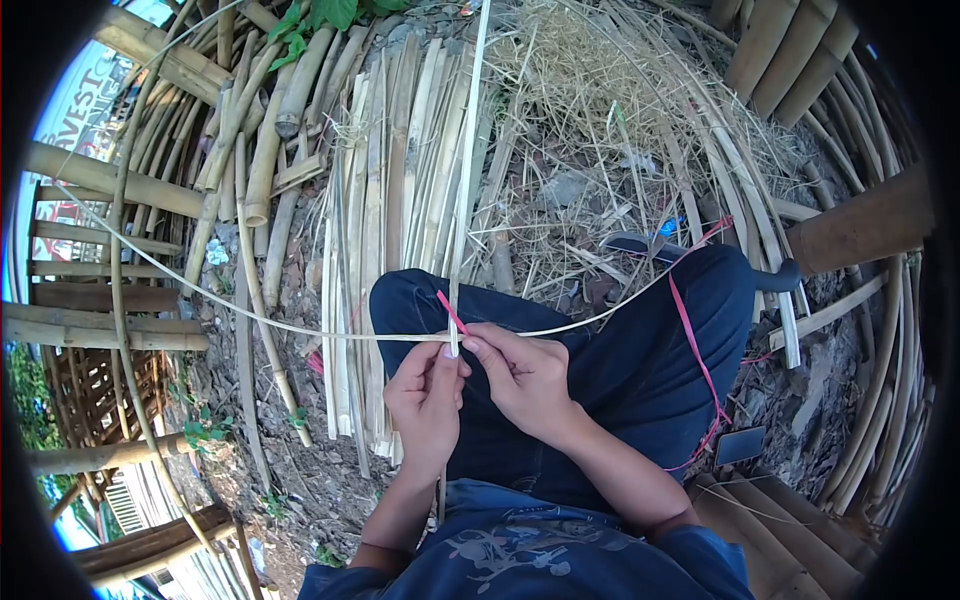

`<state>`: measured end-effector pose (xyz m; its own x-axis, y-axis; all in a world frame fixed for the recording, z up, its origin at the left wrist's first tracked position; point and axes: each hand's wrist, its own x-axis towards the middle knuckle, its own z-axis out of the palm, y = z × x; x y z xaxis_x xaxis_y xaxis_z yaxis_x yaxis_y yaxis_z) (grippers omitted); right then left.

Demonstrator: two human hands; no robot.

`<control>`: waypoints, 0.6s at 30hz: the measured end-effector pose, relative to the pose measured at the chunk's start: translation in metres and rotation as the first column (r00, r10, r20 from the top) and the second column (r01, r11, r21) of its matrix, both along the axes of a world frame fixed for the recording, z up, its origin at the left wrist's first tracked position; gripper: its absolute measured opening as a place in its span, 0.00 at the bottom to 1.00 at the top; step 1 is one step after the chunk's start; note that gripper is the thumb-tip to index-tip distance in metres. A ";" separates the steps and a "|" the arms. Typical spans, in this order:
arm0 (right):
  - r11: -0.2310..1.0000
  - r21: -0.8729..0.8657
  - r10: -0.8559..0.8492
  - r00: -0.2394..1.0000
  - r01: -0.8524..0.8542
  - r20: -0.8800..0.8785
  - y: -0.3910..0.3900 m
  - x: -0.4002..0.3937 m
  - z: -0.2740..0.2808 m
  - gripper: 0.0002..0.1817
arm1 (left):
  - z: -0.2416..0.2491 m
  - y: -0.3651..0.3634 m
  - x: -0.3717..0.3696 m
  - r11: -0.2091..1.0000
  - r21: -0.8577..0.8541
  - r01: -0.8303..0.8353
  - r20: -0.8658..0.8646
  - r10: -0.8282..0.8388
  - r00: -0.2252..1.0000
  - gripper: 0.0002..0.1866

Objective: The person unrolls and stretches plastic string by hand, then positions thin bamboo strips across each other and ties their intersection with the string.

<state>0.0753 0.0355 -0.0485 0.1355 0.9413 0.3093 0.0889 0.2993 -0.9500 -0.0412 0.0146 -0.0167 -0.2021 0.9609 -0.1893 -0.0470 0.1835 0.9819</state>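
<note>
Above my lap, a thin curved bamboo strip (290, 328) crosses a long upright bamboo strip (468, 150). My left hand (428, 385) pinches the strips just below the crossing. Right beside it, my right hand (520, 375) has its thumb and fingers closed on a short red tie (452, 312) at the crossing. The tie's free end points up and to the left. Both hands nearly touch, and the part of the tie between the fingertips is hidden.
Split bamboo slats (400, 180) lie on the ground ahead. A curved blade (640, 245) rests beyond my right knee, near a red string (690, 330) over my leg. A dark phone-like slab (740, 446) lies at the right. Bamboo poles (120, 180) stand left.
</note>
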 end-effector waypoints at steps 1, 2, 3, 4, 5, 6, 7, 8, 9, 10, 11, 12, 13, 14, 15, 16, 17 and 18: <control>1.000 0.001 -0.001 1.000 0.001 0.000 0.000 0.000 0.000 0.07 | 0.000 0.001 0.000 1.000 -0.001 -0.007 0.025 0.007 1.000 0.08; 1.000 -0.008 -0.005 1.000 0.005 0.012 0.000 0.000 0.000 0.07 | 0.000 0.001 0.001 1.000 -0.001 -0.006 0.024 0.006 1.000 0.08; 1.000 -0.017 -0.008 1.000 0.009 0.025 0.000 -0.001 0.000 0.06 | 0.000 0.002 0.002 1.000 -0.001 -0.013 0.007 0.013 1.000 0.07; 1.000 -0.017 -0.008 1.000 0.009 0.024 0.000 -0.001 0.001 0.06 | 0.000 0.002 0.003 1.000 -0.001 -0.021 -0.011 0.021 1.000 0.07; 1.000 -0.019 -0.018 1.000 0.019 0.024 -0.001 -0.002 0.001 0.06 | -0.001 0.001 0.001 1.000 -0.003 -0.021 -0.012 0.021 1.000 0.07; 0.999 -0.019 -0.028 0.999 0.029 0.025 -0.001 -0.003 0.001 0.06 | -0.003 0.000 0.000 1.000 -0.016 -0.023 -0.015 0.023 1.000 0.08; 0.999 -0.019 -0.029 0.999 0.029 0.025 0.000 -0.003 0.001 0.06 | -0.004 0.000 -0.001 0.999 -0.029 -0.024 -0.017 0.024 1.000 0.09; 0.999 -0.006 -0.038 0.999 0.038 0.028 0.000 -0.004 0.001 0.05 | -0.004 0.000 -0.001 0.999 -0.030 -0.025 -0.017 0.024 1.000 0.09; 0.999 0.008 -0.049 0.998 0.048 0.031 0.000 -0.004 0.000 0.05 | -0.004 0.000 -0.001 0.999 -0.033 -0.029 -0.018 0.028 0.999 0.09; 0.999 0.008 -0.049 0.998 0.049 0.031 0.000 -0.005 0.001 0.05 | -0.004 0.000 -0.001 0.999 -0.036 -0.032 -0.019 0.032 0.999 0.09; 0.998 0.014 -0.057 0.998 0.056 0.033 0.000 -0.005 0.001 0.05 | -0.004 0.000 0.000 0.999 -0.035 -0.032 -0.019 0.031 0.999 0.09; 0.998 0.018 -0.064 0.997 0.064 0.034 0.000 -0.006 0.001 0.05 | -0.004 0.000 0.000 0.999 -0.037 -0.033 -0.012 0.032 0.999 0.09; 0.998 0.018 -0.064 0.997 0.064 0.034 0.000 -0.006 0.001 0.05 | -0.004 0.000 0.000 0.999 -0.040 -0.034 -0.005 0.034 0.999 0.09; 0.998 0.006 -0.059 0.997 0.059 0.043 -0.001 -0.005 0.002 0.05 | -0.004 -0.001 0.000 0.999 -0.040 -0.033 -0.005 0.033 0.999 0.09; 0.999 -0.006 -0.054 0.997 0.054 0.052 -0.001 -0.005 0.002 0.05 | -0.005 -0.001 -0.001 0.999 -0.038 -0.032 -0.006 0.031 0.999 0.09; 0.998 -0.004 -0.055 0.997 0.055 0.052 -0.001 -0.004 0.003 0.05 | -0.005 0.000 -0.001 0.999 -0.033 -0.029 -0.006 0.029 1.000 0.09; 0.999 -0.005 -0.035 0.997 0.036 0.068 -0.001 -0.003 0.003 0.06 | -0.005 0.000 -0.001 0.999 -0.029 -0.027 -0.004 0.027 1.000 0.09; 1.000 -0.007 -0.016 0.996 0.017 0.085 -0.001 -0.002 0.004 0.06 | -0.005 0.000 -0.001 0.999 -0.036 -0.027 -0.002 0.027 1.000 0.09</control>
<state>0.0737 0.0345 -0.0450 0.1249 0.9414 0.3133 0.1740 0.2901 -0.9410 -0.0423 0.0145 -0.0219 -0.2282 0.9477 -0.2232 -0.0506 0.2174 0.9748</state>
